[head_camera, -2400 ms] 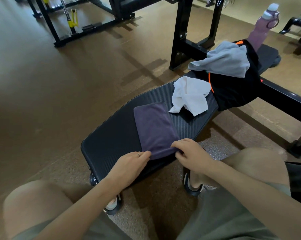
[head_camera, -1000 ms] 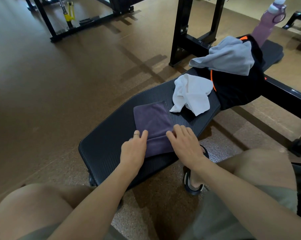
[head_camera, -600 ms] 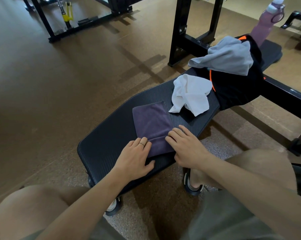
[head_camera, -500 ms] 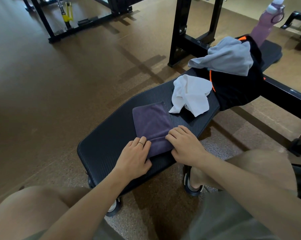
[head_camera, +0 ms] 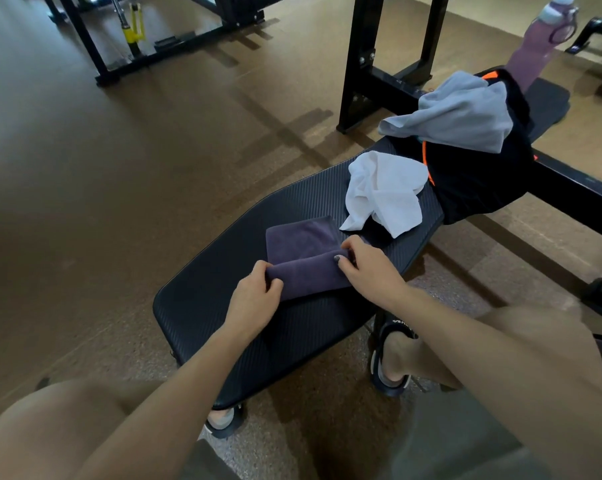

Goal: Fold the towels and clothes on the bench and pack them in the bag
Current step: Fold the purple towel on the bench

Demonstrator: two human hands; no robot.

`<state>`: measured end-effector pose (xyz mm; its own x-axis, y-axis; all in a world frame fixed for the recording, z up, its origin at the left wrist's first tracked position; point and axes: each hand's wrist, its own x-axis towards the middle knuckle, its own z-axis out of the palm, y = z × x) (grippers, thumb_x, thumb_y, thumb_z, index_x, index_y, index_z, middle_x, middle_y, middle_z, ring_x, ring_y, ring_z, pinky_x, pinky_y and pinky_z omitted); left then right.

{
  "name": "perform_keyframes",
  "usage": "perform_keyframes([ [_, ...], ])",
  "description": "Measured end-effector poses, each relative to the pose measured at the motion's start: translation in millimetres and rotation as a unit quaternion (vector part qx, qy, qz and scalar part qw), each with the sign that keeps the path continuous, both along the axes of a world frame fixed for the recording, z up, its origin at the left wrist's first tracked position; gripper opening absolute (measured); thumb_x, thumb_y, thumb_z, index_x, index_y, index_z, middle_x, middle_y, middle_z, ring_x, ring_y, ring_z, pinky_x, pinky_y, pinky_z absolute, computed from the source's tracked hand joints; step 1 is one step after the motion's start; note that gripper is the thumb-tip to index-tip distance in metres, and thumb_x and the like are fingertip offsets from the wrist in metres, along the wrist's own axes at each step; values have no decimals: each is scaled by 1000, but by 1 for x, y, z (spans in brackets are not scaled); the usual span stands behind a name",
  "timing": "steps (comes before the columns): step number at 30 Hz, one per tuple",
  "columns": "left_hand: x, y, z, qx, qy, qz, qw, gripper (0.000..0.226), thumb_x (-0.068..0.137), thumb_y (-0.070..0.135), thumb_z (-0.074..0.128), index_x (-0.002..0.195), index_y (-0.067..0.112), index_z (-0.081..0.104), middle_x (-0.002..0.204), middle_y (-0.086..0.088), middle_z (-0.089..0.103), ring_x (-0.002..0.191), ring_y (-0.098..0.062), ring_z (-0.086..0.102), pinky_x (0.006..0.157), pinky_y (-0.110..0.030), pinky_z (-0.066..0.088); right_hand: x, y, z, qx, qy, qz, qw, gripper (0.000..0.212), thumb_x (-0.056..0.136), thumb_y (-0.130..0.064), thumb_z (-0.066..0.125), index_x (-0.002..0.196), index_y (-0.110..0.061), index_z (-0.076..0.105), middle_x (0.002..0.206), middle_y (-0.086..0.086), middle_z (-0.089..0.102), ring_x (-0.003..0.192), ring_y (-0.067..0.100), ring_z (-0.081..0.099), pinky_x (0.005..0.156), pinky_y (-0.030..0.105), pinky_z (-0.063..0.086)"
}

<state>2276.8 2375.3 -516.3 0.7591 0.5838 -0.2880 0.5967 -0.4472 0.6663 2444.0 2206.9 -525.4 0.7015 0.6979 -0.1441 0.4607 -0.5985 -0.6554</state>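
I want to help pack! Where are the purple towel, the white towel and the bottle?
purple towel (head_camera: 299,237), head view, flat far part.
white towel (head_camera: 384,192), head view, crumpled middle.
bottle (head_camera: 531,55), head view, pink body.

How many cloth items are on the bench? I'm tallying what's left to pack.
3 visible: purple towel gripped by both hands, white towel mid-bench, grey garment atop the black bag. More may be hidden.

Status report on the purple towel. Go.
Both hands, left hand and right hand, grip the purple towel, near edge lifted mid-fold on the bench. White towel crumpled beyond, apart. Nothing in the way.
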Motion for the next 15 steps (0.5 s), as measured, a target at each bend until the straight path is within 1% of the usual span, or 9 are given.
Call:
perform_keyframes([
  [2,3,1,-5,10,0,7,1000,8,102,26,47,109,25,52,92,4,65,82,-13,64,75,-43,58,1,4,-5,-9,3,-16,1000,17,101,-35,49,101,-19,49,89,-2,59,84,21,56,72,41,45],
  [5,5,-1,-10,37,-8,9,999,12,103,26,44,114,24,48,95,3,65,84,-16,64,78,-47,57,2,10,-11,-27,-11,-26,999,20,102,-37,48,98,-18,47,92,0,58,87,25,56,74,43,46],
  [7,5,-3,-13,47,-13,9,999,20,104,26,43,123,23,43,107,1,63,90,-20,64,81,-49,56,2,14,-13,-47,-32,-24,998,21,102,-38,46,95,-18,43,93,1,55,88,27,57,73,43,46],
  [8,5,-3,-13,52,-16,8,999,25,104,25,43,129,22,39,115,-1,59,91,-22,63,82,-50,56,2,16,-14,-54,-44,-21,997,22,103,-38,45,96,-18,40,94,1,53,88,29,57,72,43,45],
  [10,6,-4,-14,71,-23,8,997,33,104,22,45,135,20,34,126,-6,46,86,-24,62,77,-48,57,0,18,-17,-66,-75,-12,995,21,103,-38,43,103,-17,39,102,4,50,87,32,59,66,41,43],
  [12,8,-4,-15,114,-8,-14,993,34,104,20,45,135,19,33,127,-12,39,79,-26,61,68,-45,56,-2,18,-20,-78,-133,-6,988,24,104,-35,45,113,-13,42,109,8,45,81,36,59,59,39,40],
  [13,10,-4,-15,150,15,-34,988,32,104,20,44,134,19,34,126,-14,39,76,-27,59,65,-42,54,-2,18,-20,-85,-169,-1,982,24,102,-31,49,114,-11,44,109,11,44,77,36,58,57,37,39],
  [14,10,-5,-15,202,44,-59,977,29,103,20,44,131,20,35,124,-15,40,73,-27,57,63,-40,51,-2,18,-21,-91,-217,12,972,23,98,-26,56,111,-10,46,106,12,45,75,35,57,56,37,40],
  [15,11,-5,-14,266,67,-87,958,27,102,20,46,127,20,38,121,-15,41,73,-26,53,64,-37,48,-2,19,-21,-96,-279,33,955,22,93,-20,64,105,-11,47,102,13,47,75,34,55,57,39,40],
])
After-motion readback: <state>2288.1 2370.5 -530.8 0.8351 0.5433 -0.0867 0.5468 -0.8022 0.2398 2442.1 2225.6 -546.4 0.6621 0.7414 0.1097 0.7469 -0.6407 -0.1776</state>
